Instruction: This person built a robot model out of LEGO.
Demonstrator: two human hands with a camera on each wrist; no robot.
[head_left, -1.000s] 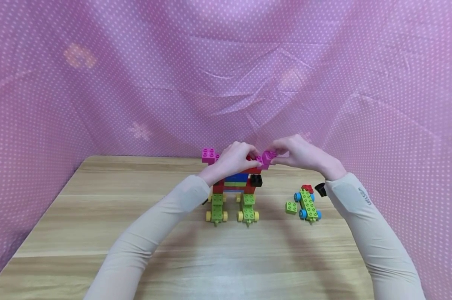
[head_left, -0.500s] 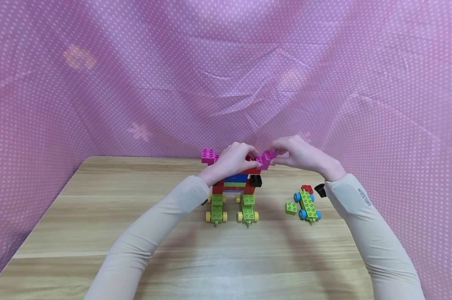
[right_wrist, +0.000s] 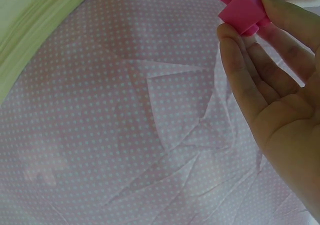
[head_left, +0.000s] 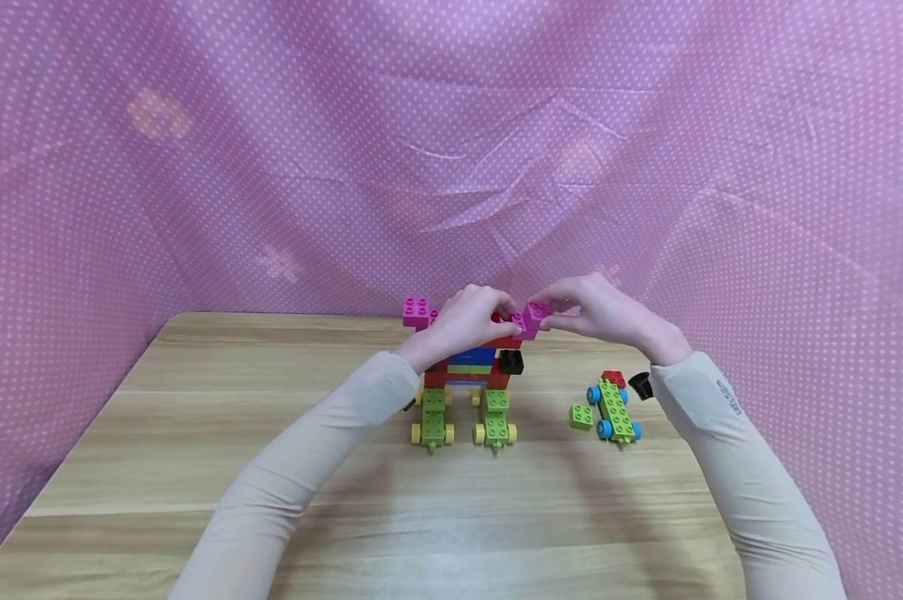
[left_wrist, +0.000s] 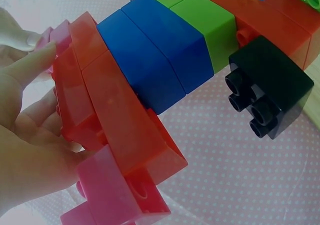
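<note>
Pink polka-dot fabric (head_left: pixel 197 208) enclosed the wooden tabletop (head_left: pixel 197 467) on three sides. At the left end of the multicoloured plastic brick model (head_left: pixel 466 367), a magenta two-by-two brick (head_left: pixel 417 312) sat on the top red layer, untouched. The left hand (head_left: pixel 466 321) rested on that red layer, its grip curled round the model's top edge; the left wrist view showed its fingers (left_wrist: pixel 30 70) pressed against the translucent red bricks (left_wrist: pixel 115 115), with blue bricks (left_wrist: pixel 155 60), green bricks (left_wrist: pixel 200 15) and a black stud brick (left_wrist: pixel 267 85) beyond.

The right hand (head_left: pixel 597 312) pinched a second magenta brick (head_left: pixel 534 316) at the model's right top corner, its grip clamped on it between thumb and fingertips (right_wrist: pixel 240 40). Compared with half a second and one second before, both hands and the brick had barely shifted; whether the brick was seated on the red layer could not be told.

The model stood on two green wheeled bases with yellow wheels (head_left: pixel 462 427). To its right lay a loose green brick (head_left: pixel 581 415), a green chassis with blue wheels (head_left: pixel 615 410), a small red piece (head_left: pixel 613 377) and a black piece (head_left: pixel 641 385).
</note>
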